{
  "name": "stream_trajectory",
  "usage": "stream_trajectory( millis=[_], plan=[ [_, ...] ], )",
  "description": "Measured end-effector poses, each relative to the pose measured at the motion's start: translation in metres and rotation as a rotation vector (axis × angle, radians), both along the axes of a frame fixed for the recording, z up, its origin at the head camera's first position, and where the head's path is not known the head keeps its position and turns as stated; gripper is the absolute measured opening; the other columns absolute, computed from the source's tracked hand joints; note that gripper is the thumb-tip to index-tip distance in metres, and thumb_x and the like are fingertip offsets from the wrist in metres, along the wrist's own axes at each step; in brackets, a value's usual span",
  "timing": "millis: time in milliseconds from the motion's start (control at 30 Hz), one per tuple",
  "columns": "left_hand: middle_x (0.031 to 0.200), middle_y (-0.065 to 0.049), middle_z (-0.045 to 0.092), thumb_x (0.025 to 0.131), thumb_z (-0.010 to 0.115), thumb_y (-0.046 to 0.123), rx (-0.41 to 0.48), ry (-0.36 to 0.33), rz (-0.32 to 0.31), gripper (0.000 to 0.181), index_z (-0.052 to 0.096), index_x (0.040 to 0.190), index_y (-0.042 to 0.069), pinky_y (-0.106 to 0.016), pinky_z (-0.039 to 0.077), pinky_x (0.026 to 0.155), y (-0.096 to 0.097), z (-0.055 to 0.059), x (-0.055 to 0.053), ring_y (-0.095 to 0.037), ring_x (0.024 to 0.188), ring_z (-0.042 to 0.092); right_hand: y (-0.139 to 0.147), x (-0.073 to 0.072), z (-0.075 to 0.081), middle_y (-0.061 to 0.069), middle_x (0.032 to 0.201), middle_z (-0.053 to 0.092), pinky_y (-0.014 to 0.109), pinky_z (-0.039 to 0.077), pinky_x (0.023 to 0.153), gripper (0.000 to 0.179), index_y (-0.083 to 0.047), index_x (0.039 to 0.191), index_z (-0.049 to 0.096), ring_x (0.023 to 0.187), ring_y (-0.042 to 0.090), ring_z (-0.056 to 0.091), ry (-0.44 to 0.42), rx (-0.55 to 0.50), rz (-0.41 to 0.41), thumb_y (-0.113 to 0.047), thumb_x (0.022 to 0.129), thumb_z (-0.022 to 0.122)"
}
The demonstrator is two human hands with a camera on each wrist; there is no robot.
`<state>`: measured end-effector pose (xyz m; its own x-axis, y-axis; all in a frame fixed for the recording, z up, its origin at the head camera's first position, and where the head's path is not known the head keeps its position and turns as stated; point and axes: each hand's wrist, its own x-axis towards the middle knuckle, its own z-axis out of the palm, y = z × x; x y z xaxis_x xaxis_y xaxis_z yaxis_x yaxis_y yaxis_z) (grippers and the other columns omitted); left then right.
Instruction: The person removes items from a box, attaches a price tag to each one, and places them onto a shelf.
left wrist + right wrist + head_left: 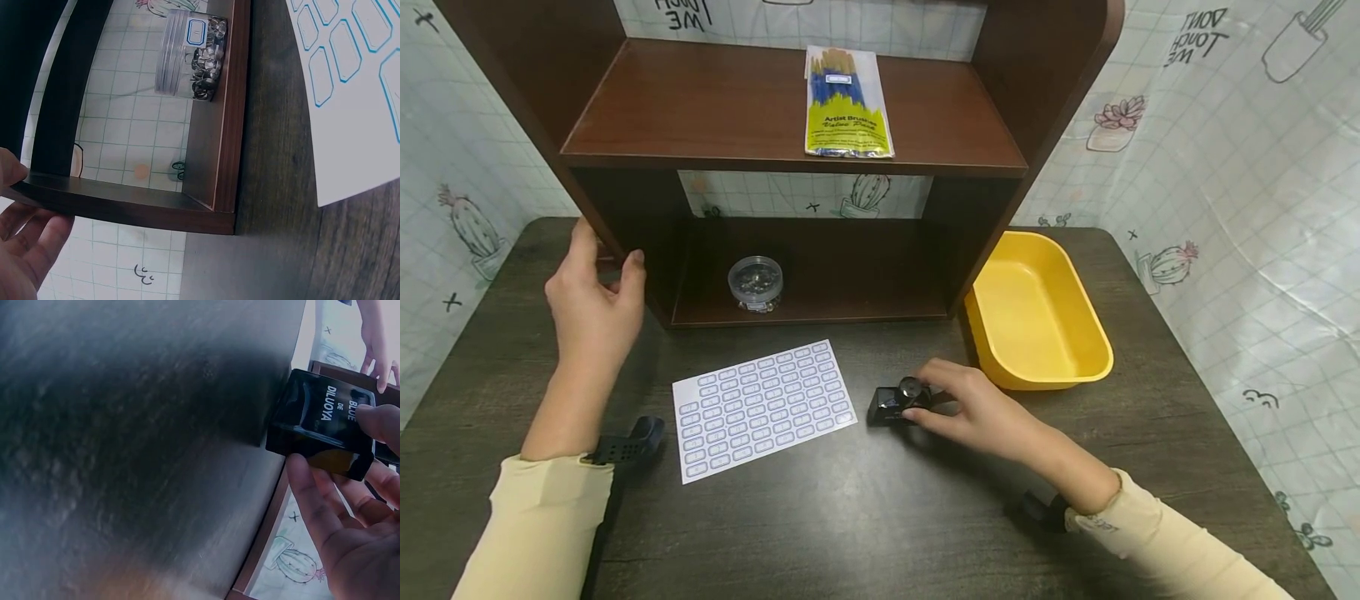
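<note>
My right hand (973, 408) holds a square black perfume bottle (889, 404) just at the table surface, right of the label sheet. White lettering on the perfume bottle (325, 415) faces the right wrist camera, with the thumb on one face and fingers on another. My left hand (597, 304) grips the left side panel of a dark brown wooden shelf (790, 162). In the left wrist view, the thumb and fingers of the left hand (31, 244) lie on opposite sides of that panel's edge. A sheet of blue-bordered labels (765, 410) lies flat between the hands.
On the lower shelf sits a clear round jar (756, 283) of small metal pieces, bearing a label. A pack of artist brushes (848, 104), also labelled, lies on the upper shelf. The yellow plastic bin (1037, 308) stands right of the shelf on the dark table (820, 533).
</note>
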<state>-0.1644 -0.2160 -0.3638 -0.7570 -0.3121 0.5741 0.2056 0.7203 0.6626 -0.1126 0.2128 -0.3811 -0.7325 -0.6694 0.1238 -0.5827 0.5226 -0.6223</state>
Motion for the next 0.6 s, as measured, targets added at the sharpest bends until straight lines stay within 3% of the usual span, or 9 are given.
stream_trajectory(
  millis=[100,200,267,300,367,500,600],
  plan=[
    [0.111,-0.019,0.076,0.101,0.061,0.015,-0.001,0.004,0.003,0.035,0.061,0.135,0.008,-0.001,0.035,0.071,0.0005,-0.0013,-0.0007,0.024,0.089,0.047,-0.0007,0.0005,-0.001,-0.006,0.101,0.067,0.025,0.061,0.087,0.024,-0.013,0.113,0.069,0.097,0.007,0.066,0.019,0.013,0.0,-0.019,0.093,0.08],
    [0.112,-0.019,0.076,0.102,0.061,0.016,-0.007,0.001,0.005,0.035,0.06,0.136,0.009,0.0,0.035,0.071,0.0004,-0.001,-0.0006,0.001,0.093,0.064,-0.0015,0.0009,-0.0016,-0.006,0.101,0.068,0.025,0.061,0.086,0.025,-0.013,0.114,0.069,0.097,0.008,0.065,0.021,0.013,0.001,-0.019,0.093,0.08],
    [0.113,-0.019,0.076,0.102,0.061,0.016,-0.01,-0.004,0.006,0.036,0.06,0.137,0.01,0.0,0.035,0.071,0.0006,-0.0009,-0.0004,-0.014,0.094,0.068,-0.0014,0.0015,-0.0022,-0.006,0.101,0.068,0.024,0.061,0.085,0.024,-0.013,0.114,0.069,0.096,0.007,0.064,0.017,0.014,-0.001,-0.019,0.093,0.08],
    [0.113,-0.019,0.076,0.102,0.061,0.016,-0.01,-0.005,0.006,0.036,0.06,0.137,0.01,0.0,0.035,0.071,0.0007,-0.0009,-0.0003,-0.015,0.095,0.068,-0.0016,0.0018,-0.0022,-0.006,0.101,0.068,0.024,0.061,0.084,0.024,-0.013,0.114,0.069,0.096,0.007,0.064,0.012,0.015,-0.003,-0.018,0.093,0.08],
    [0.113,-0.019,0.076,0.101,0.06,0.016,-0.006,-0.006,0.007,0.036,0.06,0.137,0.01,-0.001,0.035,0.07,0.0009,-0.0009,-0.0001,-0.004,0.094,0.065,-0.002,0.0026,-0.002,-0.006,0.102,0.067,0.023,0.062,0.082,0.024,-0.013,0.114,0.069,0.095,0.007,0.063,0.002,0.017,-0.008,-0.019,0.093,0.08],
    [0.11,-0.02,0.076,0.101,0.061,0.016,0.011,-0.003,0.006,0.036,0.061,0.136,0.01,-0.002,0.035,0.071,0.0011,-0.0002,0.0003,0.025,0.089,0.046,-0.0031,0.0032,-0.0021,-0.006,0.103,0.067,0.024,0.062,0.083,0.026,-0.013,0.116,0.069,0.096,0.008,0.064,-0.012,0.027,-0.023,-0.019,0.093,0.08],
    [0.109,-0.021,0.075,0.101,0.061,0.017,0.021,-0.016,0.01,0.035,0.062,0.135,0.009,-0.003,0.035,0.071,0.001,0.0005,0.0013,0.027,0.087,0.045,-0.0036,0.0034,-0.0027,-0.005,0.105,0.067,0.025,0.062,0.084,0.027,-0.013,0.117,0.069,0.098,0.01,0.065,-0.026,0.03,-0.03,-0.019,0.093,0.08]
  ],
)
